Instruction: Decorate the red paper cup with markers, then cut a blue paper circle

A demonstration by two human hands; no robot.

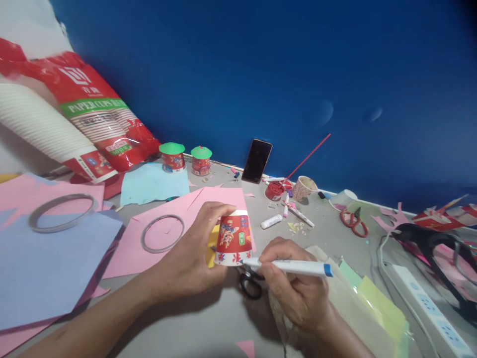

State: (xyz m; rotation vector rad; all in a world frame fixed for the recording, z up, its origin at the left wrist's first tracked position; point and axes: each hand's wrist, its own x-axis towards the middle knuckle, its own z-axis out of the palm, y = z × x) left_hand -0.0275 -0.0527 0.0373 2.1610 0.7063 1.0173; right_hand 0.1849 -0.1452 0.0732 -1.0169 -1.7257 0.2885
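A blue wall (238,64) backs the grey tabletop (179,330). Left of the cup (233,233) and farther back leans a red bag (108,119). The left hand's grip (190,246) is closed around that upturned cup; right of it, the right hand's grip (292,281) pinches a marker (303,267), tip at its lower band. Behind it, leftward, two green-topped cups (201,153) look finished. Marking seems underway; the cup lacks a green top.

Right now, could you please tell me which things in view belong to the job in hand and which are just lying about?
In use:
- printed paper cup, in the left hand
- white marker, in the right hand, tip at the cup

Apparently just lying about:
- phone
- red-handled scissors
- power strip
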